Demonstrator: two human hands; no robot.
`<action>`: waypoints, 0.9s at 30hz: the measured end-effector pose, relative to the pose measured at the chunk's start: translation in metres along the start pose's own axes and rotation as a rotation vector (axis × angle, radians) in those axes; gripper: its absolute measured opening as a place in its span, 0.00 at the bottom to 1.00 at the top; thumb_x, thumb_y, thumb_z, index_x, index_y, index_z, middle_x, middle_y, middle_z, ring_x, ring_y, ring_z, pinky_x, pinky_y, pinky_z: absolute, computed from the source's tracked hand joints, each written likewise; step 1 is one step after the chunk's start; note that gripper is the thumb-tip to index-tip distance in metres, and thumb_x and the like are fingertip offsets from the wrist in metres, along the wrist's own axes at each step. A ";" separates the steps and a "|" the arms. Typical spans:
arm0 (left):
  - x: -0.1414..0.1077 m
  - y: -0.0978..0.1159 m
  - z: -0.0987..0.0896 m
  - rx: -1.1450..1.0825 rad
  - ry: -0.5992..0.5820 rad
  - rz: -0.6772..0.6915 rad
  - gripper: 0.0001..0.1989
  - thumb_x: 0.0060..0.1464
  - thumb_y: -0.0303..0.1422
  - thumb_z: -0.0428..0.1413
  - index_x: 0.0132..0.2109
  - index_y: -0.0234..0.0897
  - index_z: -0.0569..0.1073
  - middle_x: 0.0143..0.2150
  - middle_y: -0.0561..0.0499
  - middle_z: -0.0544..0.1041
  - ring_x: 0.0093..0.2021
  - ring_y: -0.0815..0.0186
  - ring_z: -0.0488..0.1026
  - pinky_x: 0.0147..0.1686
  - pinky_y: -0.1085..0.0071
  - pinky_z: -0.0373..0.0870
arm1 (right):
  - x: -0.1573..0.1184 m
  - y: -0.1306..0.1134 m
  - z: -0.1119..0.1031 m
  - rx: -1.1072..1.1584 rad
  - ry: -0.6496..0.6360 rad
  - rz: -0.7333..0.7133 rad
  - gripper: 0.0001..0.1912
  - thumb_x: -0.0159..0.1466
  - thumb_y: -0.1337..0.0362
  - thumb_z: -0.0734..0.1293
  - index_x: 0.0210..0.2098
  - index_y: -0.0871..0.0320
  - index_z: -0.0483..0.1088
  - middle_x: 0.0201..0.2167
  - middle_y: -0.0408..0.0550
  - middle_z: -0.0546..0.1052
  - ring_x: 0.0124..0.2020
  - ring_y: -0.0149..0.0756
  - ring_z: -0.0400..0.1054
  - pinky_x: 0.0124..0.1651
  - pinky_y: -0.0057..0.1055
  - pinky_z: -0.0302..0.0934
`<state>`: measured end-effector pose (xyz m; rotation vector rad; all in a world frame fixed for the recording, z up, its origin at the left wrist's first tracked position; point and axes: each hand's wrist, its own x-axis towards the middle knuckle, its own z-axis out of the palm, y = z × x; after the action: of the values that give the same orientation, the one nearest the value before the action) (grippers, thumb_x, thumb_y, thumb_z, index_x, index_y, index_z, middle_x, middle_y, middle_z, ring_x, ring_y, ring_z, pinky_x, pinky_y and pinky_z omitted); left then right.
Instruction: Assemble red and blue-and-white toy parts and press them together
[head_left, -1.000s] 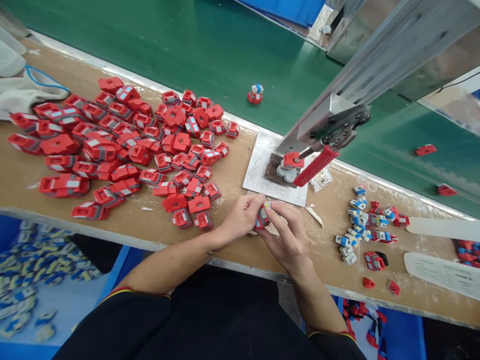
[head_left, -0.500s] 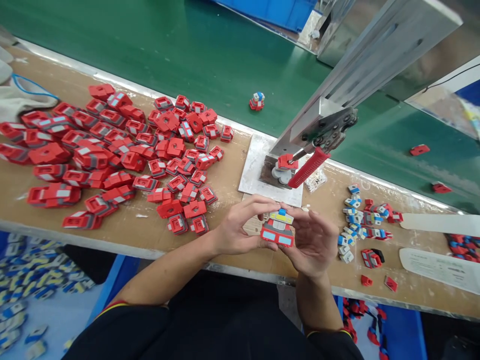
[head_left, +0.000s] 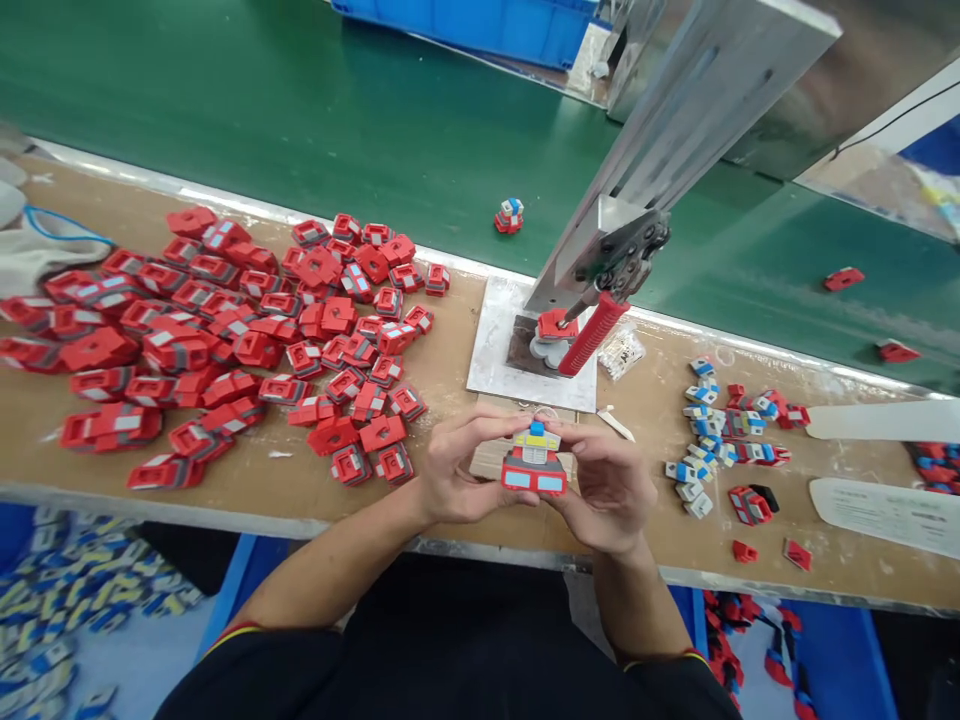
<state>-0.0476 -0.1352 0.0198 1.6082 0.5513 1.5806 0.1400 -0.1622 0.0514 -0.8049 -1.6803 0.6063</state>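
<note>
Between my two hands, above the front of the bench, is a toy robot torso (head_left: 535, 462): red and grey with two pale blue windows, topped by a white, yellow and blue head piece. My left hand (head_left: 466, 465) grips its left side with thumb and fingers. From the other side my right hand (head_left: 611, 480) closes on it too. Just beyond stands a toggle press (head_left: 619, 265) with a red handle (head_left: 594, 335). A red part (head_left: 556, 323) sits under its plunger on a pale round fixture (head_left: 550, 352).
Many red torso parts (head_left: 240, 330) pile on the bench's left. White-and-blue pieces (head_left: 701, 440) lie to the right, near two pale strips. One assembled toy (head_left: 509, 215) and red pieces rest on the green belt (head_left: 262, 120). Blue bins (head_left: 232, 590) stand below the bench.
My view has shifted slightly. Both hands still hold the toy torso, which now faces me more squarely and sits more level.
</note>
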 end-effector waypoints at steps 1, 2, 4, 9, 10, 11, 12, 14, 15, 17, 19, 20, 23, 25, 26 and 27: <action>0.000 -0.001 0.001 -0.052 0.008 -0.059 0.33 0.53 0.47 0.75 0.63 0.43 0.80 0.52 0.41 0.85 0.50 0.56 0.86 0.51 0.63 0.83 | 0.001 0.000 0.001 -0.003 0.011 0.009 0.22 0.69 0.61 0.76 0.60 0.50 0.68 0.49 0.55 0.85 0.52 0.47 0.85 0.47 0.41 0.84; 0.000 -0.002 0.001 -0.120 0.007 -0.129 0.32 0.53 0.48 0.75 0.61 0.43 0.81 0.52 0.41 0.85 0.50 0.56 0.85 0.51 0.63 0.82 | 0.002 -0.001 0.003 -0.006 0.025 0.015 0.26 0.68 0.60 0.76 0.62 0.49 0.67 0.49 0.55 0.85 0.51 0.47 0.84 0.46 0.41 0.84; -0.001 -0.006 0.003 -0.267 -0.013 -0.269 0.31 0.51 0.49 0.76 0.58 0.41 0.81 0.50 0.42 0.85 0.50 0.56 0.85 0.50 0.64 0.81 | 0.005 -0.003 0.004 -0.012 0.051 -0.002 0.31 0.68 0.59 0.77 0.66 0.50 0.65 0.50 0.56 0.85 0.50 0.47 0.84 0.45 0.41 0.83; -0.003 -0.009 0.007 -0.436 -0.120 -0.456 0.35 0.46 0.42 0.79 0.57 0.43 0.74 0.48 0.45 0.84 0.48 0.59 0.84 0.45 0.69 0.78 | 0.010 -0.008 0.001 -0.118 0.002 -0.091 0.43 0.64 0.54 0.80 0.73 0.48 0.60 0.53 0.56 0.86 0.47 0.47 0.84 0.41 0.40 0.80; -0.003 -0.009 0.007 -0.470 -0.151 -0.497 0.35 0.47 0.42 0.79 0.57 0.43 0.72 0.50 0.44 0.84 0.49 0.58 0.84 0.45 0.68 0.78 | 0.010 -0.009 -0.001 -0.144 -0.027 -0.098 0.45 0.63 0.52 0.80 0.73 0.46 0.60 0.54 0.56 0.86 0.46 0.46 0.84 0.40 0.39 0.80; -0.002 -0.007 0.006 -0.511 -0.183 -0.548 0.35 0.48 0.43 0.78 0.57 0.43 0.71 0.51 0.43 0.84 0.49 0.57 0.84 0.44 0.68 0.78 | 0.011 -0.008 -0.002 -0.155 -0.051 -0.103 0.46 0.62 0.51 0.80 0.73 0.46 0.59 0.55 0.56 0.85 0.45 0.46 0.83 0.39 0.39 0.79; -0.001 -0.006 0.005 -0.552 -0.206 -0.606 0.35 0.48 0.44 0.78 0.57 0.43 0.71 0.52 0.42 0.84 0.49 0.56 0.85 0.43 0.67 0.78 | 0.012 -0.007 -0.005 -0.155 -0.065 -0.104 0.46 0.62 0.49 0.80 0.74 0.46 0.59 0.56 0.57 0.84 0.45 0.46 0.83 0.39 0.39 0.79; 0.002 -0.003 0.003 -0.636 -0.224 -0.719 0.37 0.47 0.50 0.77 0.58 0.41 0.72 0.48 0.41 0.84 0.45 0.55 0.86 0.42 0.66 0.78 | 0.015 -0.006 -0.009 -0.153 -0.066 -0.099 0.45 0.64 0.47 0.78 0.74 0.46 0.59 0.60 0.59 0.82 0.47 0.48 0.81 0.43 0.43 0.80; 0.003 -0.002 0.001 -0.682 -0.223 -0.764 0.38 0.47 0.52 0.76 0.58 0.40 0.72 0.45 0.42 0.85 0.43 0.55 0.86 0.41 0.65 0.78 | 0.017 -0.006 -0.012 -0.165 -0.067 -0.092 0.43 0.66 0.47 0.77 0.74 0.46 0.59 0.61 0.60 0.81 0.50 0.50 0.80 0.47 0.46 0.80; 0.005 -0.001 -0.001 -0.772 -0.217 -0.819 0.38 0.47 0.56 0.73 0.56 0.39 0.74 0.41 0.42 0.85 0.39 0.55 0.85 0.38 0.65 0.77 | 0.020 -0.006 -0.015 -0.220 -0.107 -0.082 0.41 0.67 0.49 0.76 0.74 0.47 0.60 0.60 0.59 0.81 0.55 0.52 0.78 0.54 0.50 0.78; 0.005 -0.002 -0.002 -0.818 -0.214 -0.845 0.37 0.45 0.57 0.72 0.55 0.38 0.76 0.39 0.42 0.84 0.36 0.54 0.85 0.36 0.65 0.76 | 0.023 -0.008 -0.017 -0.271 -0.194 -0.072 0.41 0.68 0.52 0.76 0.75 0.49 0.59 0.58 0.58 0.82 0.57 0.51 0.77 0.56 0.49 0.77; 0.004 -0.003 -0.001 -0.820 -0.213 -0.856 0.37 0.44 0.57 0.72 0.54 0.38 0.76 0.39 0.41 0.85 0.36 0.54 0.85 0.36 0.64 0.76 | 0.024 -0.008 -0.017 -0.284 -0.235 -0.072 0.42 0.68 0.54 0.77 0.75 0.49 0.58 0.57 0.57 0.82 0.56 0.51 0.78 0.56 0.48 0.77; 0.002 -0.007 0.000 -0.780 -0.173 -0.865 0.41 0.38 0.55 0.74 0.55 0.39 0.77 0.41 0.41 0.85 0.38 0.53 0.85 0.38 0.62 0.78 | 0.023 -0.005 -0.022 -0.308 -0.259 -0.091 0.43 0.67 0.55 0.78 0.76 0.48 0.58 0.59 0.57 0.82 0.59 0.52 0.78 0.59 0.50 0.77; 0.002 -0.010 -0.002 -0.727 -0.121 -0.832 0.42 0.36 0.54 0.76 0.55 0.39 0.77 0.41 0.42 0.84 0.40 0.53 0.85 0.40 0.62 0.79 | 0.022 0.002 -0.032 -0.346 -0.166 -0.087 0.40 0.67 0.55 0.78 0.73 0.48 0.62 0.60 0.57 0.81 0.60 0.53 0.77 0.58 0.51 0.77; 0.003 -0.010 -0.005 -0.681 -0.091 -0.803 0.41 0.36 0.54 0.77 0.54 0.39 0.77 0.41 0.43 0.84 0.40 0.54 0.84 0.41 0.62 0.79 | 0.022 0.007 -0.040 -0.377 -0.097 -0.074 0.36 0.67 0.56 0.77 0.71 0.48 0.65 0.59 0.57 0.81 0.59 0.53 0.77 0.56 0.50 0.77; 0.005 -0.010 -0.009 -0.615 -0.067 -0.769 0.40 0.37 0.55 0.77 0.54 0.39 0.77 0.40 0.44 0.84 0.40 0.55 0.84 0.40 0.63 0.79 | 0.023 0.011 -0.049 -0.410 -0.033 -0.055 0.32 0.68 0.57 0.77 0.69 0.48 0.68 0.58 0.56 0.81 0.58 0.52 0.77 0.54 0.48 0.78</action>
<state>-0.0533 -0.1229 0.0141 0.8251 0.4962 0.9665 0.1865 -0.1384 0.0697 -1.0376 -1.8796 0.2377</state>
